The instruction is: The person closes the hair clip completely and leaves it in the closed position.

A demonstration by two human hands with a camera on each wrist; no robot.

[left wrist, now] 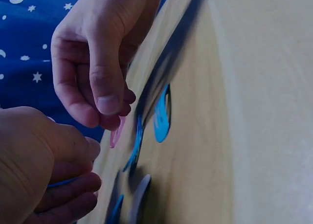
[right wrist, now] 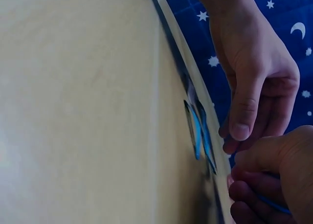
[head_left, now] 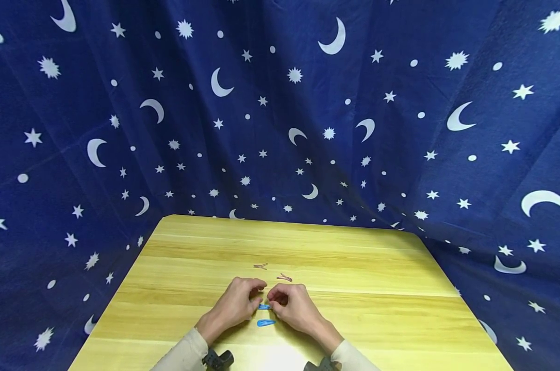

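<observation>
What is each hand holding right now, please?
Left hand: fingers pinch one end of the blue hair clip.
Right hand: fingers pinch its other end.

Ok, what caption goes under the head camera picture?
Two hands pinch a blue hair clip over a wooden table.

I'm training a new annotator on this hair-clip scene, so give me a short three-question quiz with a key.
1. True or false: a blue hair clip lies loose on the wooden table, nearer the person than both hands.
2. How many pink hair clips lie beyond the hands? A) none B) two C) five
3. Fill in: the left hand and right hand together pinch a second hair clip coloured ____.

Key: 1 true. 2 B: one pink clip and another. 3 blue.
</observation>
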